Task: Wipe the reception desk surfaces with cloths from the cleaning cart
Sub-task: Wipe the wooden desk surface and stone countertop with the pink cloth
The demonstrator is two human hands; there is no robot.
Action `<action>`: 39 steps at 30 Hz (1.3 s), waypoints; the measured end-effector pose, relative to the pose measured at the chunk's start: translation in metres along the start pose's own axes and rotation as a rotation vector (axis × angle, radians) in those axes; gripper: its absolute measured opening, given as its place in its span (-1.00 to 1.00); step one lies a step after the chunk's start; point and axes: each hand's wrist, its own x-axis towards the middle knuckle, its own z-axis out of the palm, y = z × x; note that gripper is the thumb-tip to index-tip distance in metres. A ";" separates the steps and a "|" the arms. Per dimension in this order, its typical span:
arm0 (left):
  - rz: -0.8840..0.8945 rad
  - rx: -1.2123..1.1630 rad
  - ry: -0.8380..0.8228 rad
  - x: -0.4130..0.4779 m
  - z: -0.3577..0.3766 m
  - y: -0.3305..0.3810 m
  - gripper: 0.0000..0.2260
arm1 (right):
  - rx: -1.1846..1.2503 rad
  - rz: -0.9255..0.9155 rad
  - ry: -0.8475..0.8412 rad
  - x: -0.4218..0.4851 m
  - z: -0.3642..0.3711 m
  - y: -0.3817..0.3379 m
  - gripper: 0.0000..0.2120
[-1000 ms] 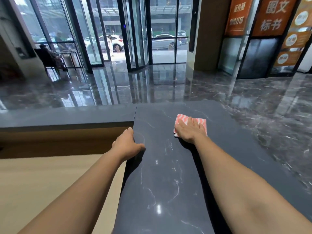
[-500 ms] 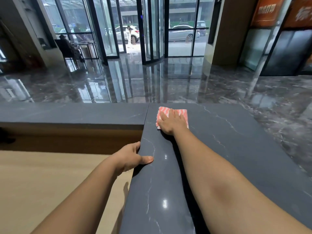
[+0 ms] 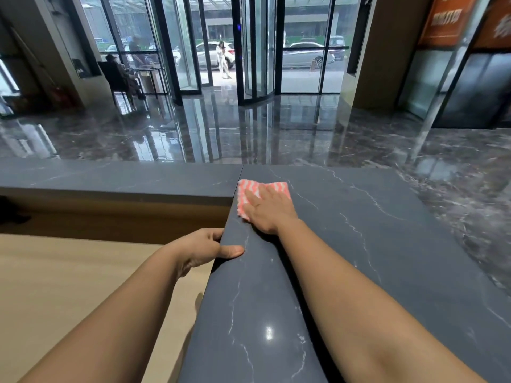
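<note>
While the left hand (image 3: 203,248) grips the stone countertop (image 3: 359,244) at its left edge, thumb on top, the right hand (image 3: 266,210) presses flat, fingers straight, on the pink-striped cloth (image 3: 247,189) at the far left corner, with bare top stretching rightward.

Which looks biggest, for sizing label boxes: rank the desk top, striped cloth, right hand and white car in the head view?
1. desk top
2. right hand and striped cloth: alike, cloth partly covered
3. white car
</note>
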 end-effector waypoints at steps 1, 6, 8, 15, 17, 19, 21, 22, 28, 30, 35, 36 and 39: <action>0.001 0.001 0.001 -0.001 -0.001 0.000 -0.76 | -0.001 0.047 0.005 0.000 -0.001 0.014 -0.48; -0.008 0.049 0.013 -0.008 -0.004 0.002 -0.79 | -0.020 0.277 0.027 -0.015 -0.013 0.081 -0.47; -0.009 0.040 0.017 -0.010 -0.003 0.001 -0.81 | 0.019 0.341 0.009 -0.025 -0.017 0.091 -0.46; 0.114 -0.165 0.092 -0.019 0.010 -0.015 -0.75 | 0.072 0.407 -0.001 -0.043 -0.013 0.045 -0.46; 0.139 -0.264 0.120 -0.022 0.014 -0.024 -0.67 | 0.077 0.364 -0.003 -0.045 -0.008 0.014 -0.46; 0.165 -0.327 0.097 -0.027 0.016 -0.031 -0.68 | 0.078 0.315 0.002 -0.044 -0.003 -0.017 -0.46; 0.192 -0.336 0.048 -0.035 0.018 -0.038 -0.71 | 0.072 0.266 0.001 -0.044 0.003 -0.044 -0.46; 0.201 -0.335 0.034 -0.039 0.019 -0.040 -0.70 | 0.066 0.240 0.000 -0.044 0.005 -0.057 -0.46; 0.187 -0.289 0.022 -0.051 0.022 -0.054 -0.63 | 0.033 0.137 -0.043 -0.051 0.014 -0.108 -0.50; 0.192 -0.284 0.017 -0.054 0.022 -0.054 -0.64 | 0.038 0.137 -0.044 -0.054 0.014 -0.108 -0.50; 0.204 -0.296 -0.034 -0.059 0.022 -0.048 -0.68 | 0.065 0.210 -0.012 -0.067 0.011 -0.085 -0.48; 0.206 -0.298 -0.044 -0.059 0.022 -0.048 -0.68 | 0.074 0.247 -0.006 -0.071 0.009 -0.076 -0.47; 0.192 -0.279 -0.075 -0.062 0.020 -0.046 -0.64 | 0.081 0.377 0.007 -0.088 0.002 -0.036 -0.46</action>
